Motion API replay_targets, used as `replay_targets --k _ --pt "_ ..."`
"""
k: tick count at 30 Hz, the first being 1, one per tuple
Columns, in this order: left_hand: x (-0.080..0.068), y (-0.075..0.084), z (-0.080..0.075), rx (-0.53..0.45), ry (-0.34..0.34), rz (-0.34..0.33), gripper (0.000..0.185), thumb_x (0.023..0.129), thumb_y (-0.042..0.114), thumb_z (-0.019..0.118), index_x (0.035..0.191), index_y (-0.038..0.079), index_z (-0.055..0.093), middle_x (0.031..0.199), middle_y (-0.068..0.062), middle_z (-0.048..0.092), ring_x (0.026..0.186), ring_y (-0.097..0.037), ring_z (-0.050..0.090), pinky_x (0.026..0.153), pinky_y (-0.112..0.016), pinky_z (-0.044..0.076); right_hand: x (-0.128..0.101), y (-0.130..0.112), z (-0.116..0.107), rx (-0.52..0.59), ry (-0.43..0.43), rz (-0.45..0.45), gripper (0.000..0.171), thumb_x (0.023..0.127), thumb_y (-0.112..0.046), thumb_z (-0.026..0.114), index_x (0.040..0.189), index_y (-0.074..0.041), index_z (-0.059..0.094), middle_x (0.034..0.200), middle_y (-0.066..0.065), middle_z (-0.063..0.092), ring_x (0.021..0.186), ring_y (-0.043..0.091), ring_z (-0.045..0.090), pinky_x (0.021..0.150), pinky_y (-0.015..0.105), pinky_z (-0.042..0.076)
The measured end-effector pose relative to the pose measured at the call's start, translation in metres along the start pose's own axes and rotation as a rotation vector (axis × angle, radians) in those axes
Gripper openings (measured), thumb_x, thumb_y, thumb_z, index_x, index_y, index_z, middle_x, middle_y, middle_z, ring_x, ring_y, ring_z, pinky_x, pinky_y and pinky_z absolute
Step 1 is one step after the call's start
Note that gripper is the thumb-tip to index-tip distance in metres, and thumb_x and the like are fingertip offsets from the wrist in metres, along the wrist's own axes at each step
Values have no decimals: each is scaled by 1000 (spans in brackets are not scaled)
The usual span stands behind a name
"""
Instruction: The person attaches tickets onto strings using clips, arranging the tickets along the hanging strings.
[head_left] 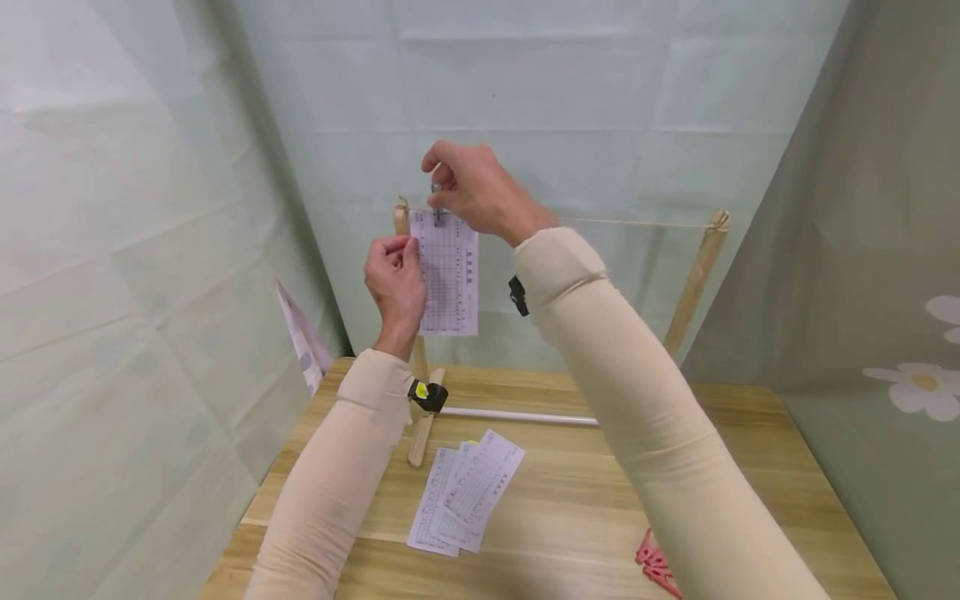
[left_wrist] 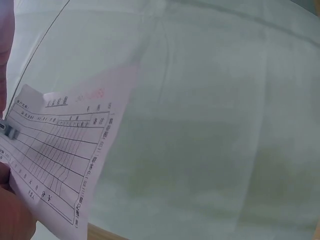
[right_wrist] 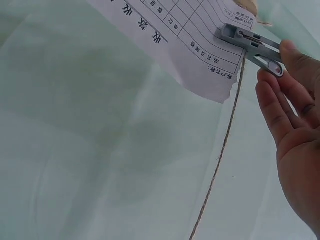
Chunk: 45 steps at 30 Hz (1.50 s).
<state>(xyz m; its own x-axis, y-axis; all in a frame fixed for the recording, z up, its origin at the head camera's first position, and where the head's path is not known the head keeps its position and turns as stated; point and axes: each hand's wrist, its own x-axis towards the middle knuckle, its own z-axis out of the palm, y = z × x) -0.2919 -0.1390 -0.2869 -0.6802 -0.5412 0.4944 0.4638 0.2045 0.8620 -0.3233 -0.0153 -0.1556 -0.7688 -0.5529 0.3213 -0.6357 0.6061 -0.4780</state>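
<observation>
Printed paper slip (head_left: pixel 457 279) hangs upright from the string (head_left: pixel 637 223), near the string's left end; clock positions below are from that slip, head view. Left hand (head_left: pixel 395 287) at 9, thumb and forefinger pinching the slip's left edge, upper part. Right hand (head_left: pixel 483 187) at 1, pinching the handle end of a grey clip (right_wrist: pixel 252 47) between thumb and fingers. Clip sits at 12, biting over slip and string at the top edge; right wrist view shows the string running out beside it.

Left wooden post (head_left: pixel 401 221) at 10 to 11, just beside the slip, partly behind it. Right wooden post (head_left: pixel 693 287) at 3, well apart, string tied at its top. Three or so more slips (head_left: pixel 480 487) overlap in a fan on the wooden table (head_left: pixel 570 492) at 6; exact count unclear. White rod (head_left: pixel 517 415) at 5, low between the posts, running behind the right sleeve (head_left: pixel 637 392). Red clips (head_left: pixel 656 562) also toward 5, further out, partly hidden by that sleeve. Flower-print curtain (head_left: pixel 817 275) between 3 and 4.
</observation>
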Motion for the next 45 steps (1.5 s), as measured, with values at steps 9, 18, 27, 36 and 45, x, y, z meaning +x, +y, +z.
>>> replay_targets --k 9,18,27,36,45 --pt "2 -4 0 41 11 -16 22 100 15 62 109 -5 63 101 -18 73 82 -14 66 66 -21 49 -1 0 1 -41 -31 76 54 100 -19 62 150 -16 41 134 6 56 114 14 56 95 25 47" --pt "7 -13 -13 31 40 -37 25 94 22 71 101 -3 68 86 -11 72 69 -6 61 63 -21 47 -1 -1 1 -40 -36 103 56 100 -23 62 151 -17 40 145 5 51 130 13 49 104 25 43" --pt "11 -27 -26 -27 72 -19 22 90 20 77 97 1 67 79 5 64 71 -8 58 66 -21 47 -8 2 -5 -104 -11 64 57 100 -26 62 150 -13 41 148 4 48 133 12 47 107 22 39" --pt "-1 -30 -36 -105 -14 116 26 90 14 76 98 -9 66 78 8 62 68 -8 57 64 -20 45 -34 11 -17 -131 41 -33 50 99 -25 64 144 -8 49 143 5 54 128 13 52 104 18 39" --pt "-15 -31 -41 -67 -334 195 18 90 7 75 97 -9 69 77 2 69 67 -5 63 58 -16 46 -83 29 -26 -78 55 -121 49 96 -22 69 138 -2 55 133 10 60 122 20 57 105 27 43"
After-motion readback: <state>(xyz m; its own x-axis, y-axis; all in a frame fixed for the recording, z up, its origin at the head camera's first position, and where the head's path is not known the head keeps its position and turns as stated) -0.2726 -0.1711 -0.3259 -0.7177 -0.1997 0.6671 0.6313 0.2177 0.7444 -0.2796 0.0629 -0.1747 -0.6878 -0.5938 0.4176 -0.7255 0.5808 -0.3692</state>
